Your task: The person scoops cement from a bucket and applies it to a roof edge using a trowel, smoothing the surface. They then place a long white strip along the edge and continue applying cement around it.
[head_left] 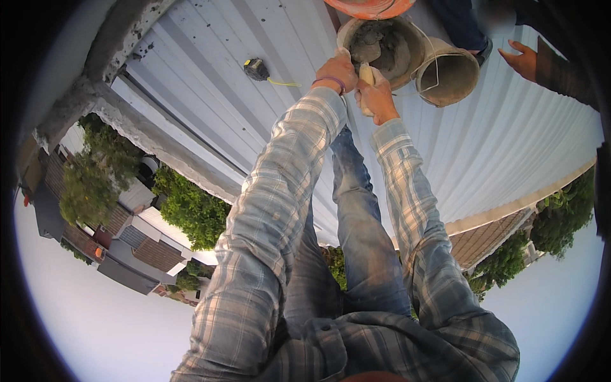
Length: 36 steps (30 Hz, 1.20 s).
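Note:
A grey-crusted bucket (410, 54) with wet grey mortar (388, 46) in it stands at the top centre. My left hand (336, 72) is closed on the near left part of its rim, a purple band round the wrist. My right hand (378, 100) is wrapped round the pale handle of a trowel (366, 77) at the bucket's near edge. The trowel's blade end reaches into the mortar and is hard to tell from it. Touching the bucket on the right is a second mortar-stained bucket (447, 77), tilted toward me, with a wire handle.
An orange tub (369, 6) sits beyond the buckets. A tape measure (256, 69) with a yellow cord lies on the ribbed metal roof (223, 83). At right, another person's open hand (523, 62) extends near the buckets. A rough concrete ledge (153, 140) borders the roof at left, with houses below.

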Each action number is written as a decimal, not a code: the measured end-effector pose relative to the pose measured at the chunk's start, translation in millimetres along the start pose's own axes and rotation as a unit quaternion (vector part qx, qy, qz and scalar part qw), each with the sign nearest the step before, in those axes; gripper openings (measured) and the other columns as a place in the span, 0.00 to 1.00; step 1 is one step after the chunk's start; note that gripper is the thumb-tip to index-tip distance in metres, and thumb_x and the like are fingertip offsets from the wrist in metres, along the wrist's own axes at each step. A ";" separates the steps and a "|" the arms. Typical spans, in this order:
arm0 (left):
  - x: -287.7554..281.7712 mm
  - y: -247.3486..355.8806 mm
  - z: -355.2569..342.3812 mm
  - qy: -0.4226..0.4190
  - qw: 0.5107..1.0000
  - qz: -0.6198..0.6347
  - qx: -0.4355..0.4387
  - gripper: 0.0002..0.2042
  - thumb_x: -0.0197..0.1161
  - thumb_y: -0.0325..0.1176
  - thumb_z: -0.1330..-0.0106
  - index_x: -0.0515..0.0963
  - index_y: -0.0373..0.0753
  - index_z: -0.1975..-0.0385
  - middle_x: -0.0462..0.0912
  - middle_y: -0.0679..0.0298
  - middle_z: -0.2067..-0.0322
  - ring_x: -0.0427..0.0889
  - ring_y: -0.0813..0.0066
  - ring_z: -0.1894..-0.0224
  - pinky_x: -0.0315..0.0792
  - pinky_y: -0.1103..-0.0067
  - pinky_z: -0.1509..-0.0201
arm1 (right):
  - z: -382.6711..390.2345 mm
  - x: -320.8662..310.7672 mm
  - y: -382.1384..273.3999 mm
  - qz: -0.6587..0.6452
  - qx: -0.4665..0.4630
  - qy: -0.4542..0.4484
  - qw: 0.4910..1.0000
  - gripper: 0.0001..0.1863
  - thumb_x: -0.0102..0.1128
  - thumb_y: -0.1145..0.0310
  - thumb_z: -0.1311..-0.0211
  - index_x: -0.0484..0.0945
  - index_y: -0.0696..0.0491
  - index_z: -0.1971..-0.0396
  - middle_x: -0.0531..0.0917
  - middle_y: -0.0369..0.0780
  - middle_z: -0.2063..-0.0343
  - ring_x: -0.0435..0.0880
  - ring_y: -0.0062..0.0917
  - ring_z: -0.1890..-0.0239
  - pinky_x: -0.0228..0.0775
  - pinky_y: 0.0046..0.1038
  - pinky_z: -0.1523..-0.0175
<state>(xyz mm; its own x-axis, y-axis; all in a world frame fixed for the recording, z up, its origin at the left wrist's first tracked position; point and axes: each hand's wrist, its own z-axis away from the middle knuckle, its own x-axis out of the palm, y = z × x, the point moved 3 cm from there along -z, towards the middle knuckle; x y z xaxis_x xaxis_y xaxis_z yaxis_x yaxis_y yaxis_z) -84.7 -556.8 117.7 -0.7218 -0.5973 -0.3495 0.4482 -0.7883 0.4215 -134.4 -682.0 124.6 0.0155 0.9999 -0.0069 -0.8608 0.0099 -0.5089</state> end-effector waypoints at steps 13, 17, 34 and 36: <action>31.1 -133.3 111.3 0.180 0.963 0.197 -0.044 0.22 0.63 0.38 0.36 0.74 0.34 0.44 0.80 0.50 0.47 0.83 0.59 0.49 0.75 0.69 0.44 | 32.4 -20.1 58.2 -0.069 0.001 0.011 0.998 0.16 0.58 0.73 0.44 0.72 0.56 0.54 0.75 0.37 0.76 0.73 0.19 0.81 0.67 0.23 0.77; 53.6 -206.9 194.9 0.156 0.949 0.239 -0.137 0.23 0.64 0.39 0.36 0.75 0.34 0.44 0.81 0.52 0.48 0.83 0.60 0.49 0.76 0.69 0.45 | 29.7 -20.5 67.4 0.176 -0.076 0.129 0.973 0.19 0.60 0.69 0.42 0.71 0.56 0.50 0.80 0.43 0.70 0.83 0.30 0.69 0.75 0.32 0.66; 134.6 -257.5 401.7 0.196 0.888 0.300 -0.286 0.19 0.65 0.39 0.35 0.78 0.33 0.49 0.85 0.54 0.55 0.85 0.64 0.56 0.78 0.72 0.51 | 3.3 -43.9 33.3 0.365 -0.145 0.117 0.912 0.22 0.67 0.64 0.46 0.78 0.56 0.51 0.85 0.49 0.59 0.84 0.42 0.54 0.74 0.38 0.49; 125.2 -268.8 418.9 0.243 0.888 0.281 -0.270 0.18 0.66 0.38 0.34 0.78 0.33 0.50 0.85 0.55 0.58 0.85 0.68 0.58 0.78 0.75 0.56 | 9.7 -47.0 58.5 0.303 -0.195 0.146 0.921 0.19 0.66 0.67 0.46 0.78 0.57 0.55 0.81 0.42 0.71 0.78 0.29 0.71 0.72 0.31 0.64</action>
<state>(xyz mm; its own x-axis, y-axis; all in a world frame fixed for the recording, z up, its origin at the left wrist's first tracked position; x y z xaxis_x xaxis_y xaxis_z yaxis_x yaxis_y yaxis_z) -516.4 -357.9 311.1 -0.0488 -0.8085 -0.5865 0.9485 -0.2216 0.2266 -190.4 -728.3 103.6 -0.2223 0.7730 -0.5942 -0.5098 -0.6117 -0.6049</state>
